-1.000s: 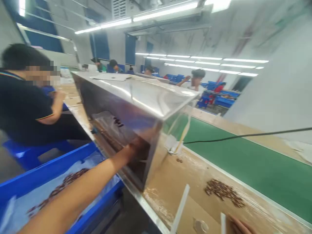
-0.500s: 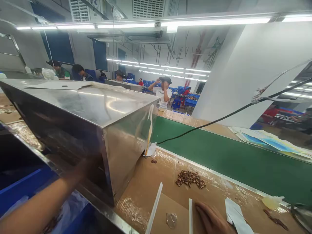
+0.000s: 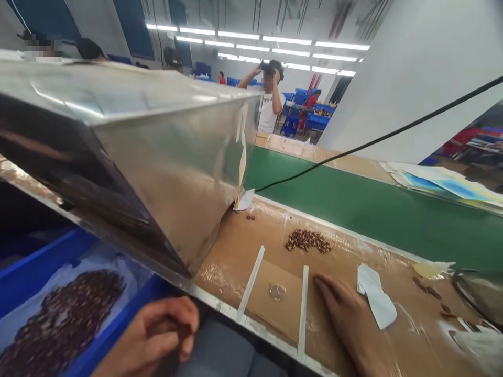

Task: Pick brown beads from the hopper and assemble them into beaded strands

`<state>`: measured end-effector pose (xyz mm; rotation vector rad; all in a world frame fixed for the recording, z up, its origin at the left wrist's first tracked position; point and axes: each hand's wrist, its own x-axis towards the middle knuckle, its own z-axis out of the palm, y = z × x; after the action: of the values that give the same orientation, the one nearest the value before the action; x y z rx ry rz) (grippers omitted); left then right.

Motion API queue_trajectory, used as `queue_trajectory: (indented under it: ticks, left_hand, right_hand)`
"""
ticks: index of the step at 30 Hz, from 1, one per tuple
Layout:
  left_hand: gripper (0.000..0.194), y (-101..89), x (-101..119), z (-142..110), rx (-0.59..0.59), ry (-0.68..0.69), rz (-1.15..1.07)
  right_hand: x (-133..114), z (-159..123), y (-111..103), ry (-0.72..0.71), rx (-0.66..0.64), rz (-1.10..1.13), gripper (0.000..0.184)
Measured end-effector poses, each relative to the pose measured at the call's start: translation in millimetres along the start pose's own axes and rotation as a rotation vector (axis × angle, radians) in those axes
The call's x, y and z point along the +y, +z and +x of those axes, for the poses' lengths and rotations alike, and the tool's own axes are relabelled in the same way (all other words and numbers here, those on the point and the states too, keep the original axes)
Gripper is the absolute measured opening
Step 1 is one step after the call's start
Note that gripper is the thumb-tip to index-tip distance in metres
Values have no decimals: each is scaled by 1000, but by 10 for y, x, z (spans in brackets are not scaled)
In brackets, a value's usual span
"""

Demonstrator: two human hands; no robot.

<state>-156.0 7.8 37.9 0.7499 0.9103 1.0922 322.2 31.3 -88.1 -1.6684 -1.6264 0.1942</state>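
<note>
My left hand (image 3: 159, 335) is curled closed near my lap, just right of the blue bin (image 3: 27, 272) that holds a heap of small brown parts (image 3: 58, 319); what its fingers hold is hidden. Flat on the brown cardboard worktop (image 3: 267, 246) lies my right hand (image 3: 349, 319), fingers stretched out, beside a white strip (image 3: 303, 309) and a white paper scrap (image 3: 375, 296). A small pile of brown parts (image 3: 308, 241) sits farther ahead on the cardboard.
A large shiny metal box (image 3: 137, 141) stands at the left over the bench. A green conveyor belt (image 3: 353, 209) runs behind the worktop, crossed by a black cable (image 3: 373, 141). A second white strip (image 3: 250, 283) and a small clear ring (image 3: 277, 291) lie near. Other people work in the background.
My left arm has pulled back from under the metal box to my lap, its fingers now curled. My view has dropped and swung right; my right hand is now fully in sight on the cardboard.
</note>
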Motion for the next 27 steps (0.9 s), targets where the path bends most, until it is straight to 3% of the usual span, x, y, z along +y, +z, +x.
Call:
queue_trajectory:
  ticks: [3,6,9,14,21,24,27]
  left_hand:
    - [39,393,-594,96,-88,-182,-307]
    - [36,698,-874,289,-129,-295,-504]
    - [34,790,-953,416,-141,-359,-586]
    - [37,759,-1030,486,-185,-389,-574]
    - [38,773,-1020,604,-165,-270,-368]
    - [43,763,-1020,639,-102,-230,-188]
    - [42,769,-1058,639,-53,-215,-74]
  right_hand:
    - [-87,3,-51,63,-16,-41,56]
    - [-180,13,-84,55,-12,-9,54]
    - [-236,5,-85,33,4,20,47]
    - [-250,-95,-21,48,100,43,39]
    - [-318,-222,17,114,175,94,36]
    - [-556,-307,-21,172,220,136,33]
    - [-997,-463,-67,303,209,309,28]
